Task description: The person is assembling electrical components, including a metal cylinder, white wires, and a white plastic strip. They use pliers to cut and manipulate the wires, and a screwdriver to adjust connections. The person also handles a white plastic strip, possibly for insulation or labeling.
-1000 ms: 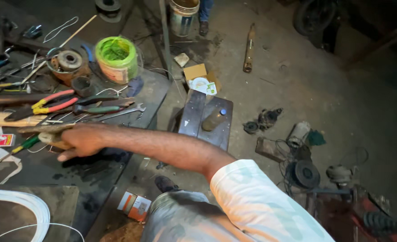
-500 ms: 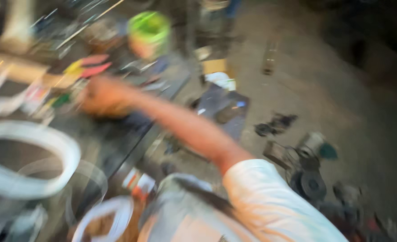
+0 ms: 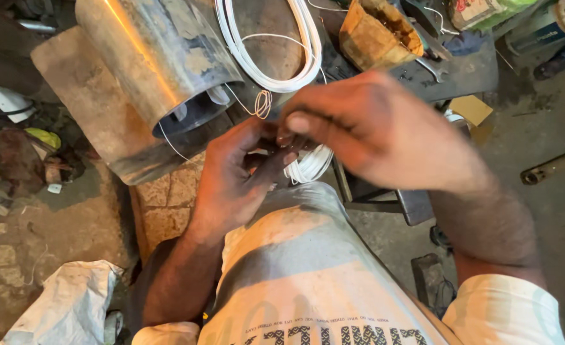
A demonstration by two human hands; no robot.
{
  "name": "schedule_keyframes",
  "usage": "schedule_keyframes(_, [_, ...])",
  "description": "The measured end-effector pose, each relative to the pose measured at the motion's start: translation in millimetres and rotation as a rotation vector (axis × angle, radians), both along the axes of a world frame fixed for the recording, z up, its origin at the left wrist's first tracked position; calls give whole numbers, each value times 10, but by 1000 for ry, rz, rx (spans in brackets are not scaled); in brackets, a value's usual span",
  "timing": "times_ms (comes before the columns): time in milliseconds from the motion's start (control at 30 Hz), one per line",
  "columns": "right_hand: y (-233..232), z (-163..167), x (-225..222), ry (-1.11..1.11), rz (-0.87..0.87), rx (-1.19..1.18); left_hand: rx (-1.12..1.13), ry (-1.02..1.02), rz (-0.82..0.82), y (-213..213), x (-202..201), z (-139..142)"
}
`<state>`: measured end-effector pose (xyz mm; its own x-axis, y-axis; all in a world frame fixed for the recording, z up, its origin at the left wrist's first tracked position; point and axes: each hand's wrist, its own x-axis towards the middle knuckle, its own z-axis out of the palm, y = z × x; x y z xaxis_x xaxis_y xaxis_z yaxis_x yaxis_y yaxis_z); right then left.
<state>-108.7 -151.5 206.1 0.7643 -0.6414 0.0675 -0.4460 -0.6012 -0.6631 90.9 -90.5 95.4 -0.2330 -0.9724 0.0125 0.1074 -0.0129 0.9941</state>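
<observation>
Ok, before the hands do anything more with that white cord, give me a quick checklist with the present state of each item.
1. Both hands in view: ok; left hand and right hand meet over the lap.
2. Grip on the white cord: cannot tell; fingers hide the contact.
3. Cord free of tangles: not ok; a small knotted loop sits near the metal cylinder.
4. Big coil lying flat on the bench: ok.
5. Right hand sharp enough to judge: not ok; blurred.
6. Cardboard box apart from the hands: ok.
</observation>
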Motion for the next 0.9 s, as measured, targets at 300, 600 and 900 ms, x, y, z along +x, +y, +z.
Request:
schedule_keyframes(300, [318, -9, 28, 49, -40, -145, -226, -189, 37, 75, -7, 36])
schedule_keyframes(600, [437, 19, -78, 33, -15, -240, -301, -255, 48, 140, -50, 67])
schedule_keyframes(900, [3, -174, -1006, 45, -439, -502, -126, -175, 66, 227, -145, 126])
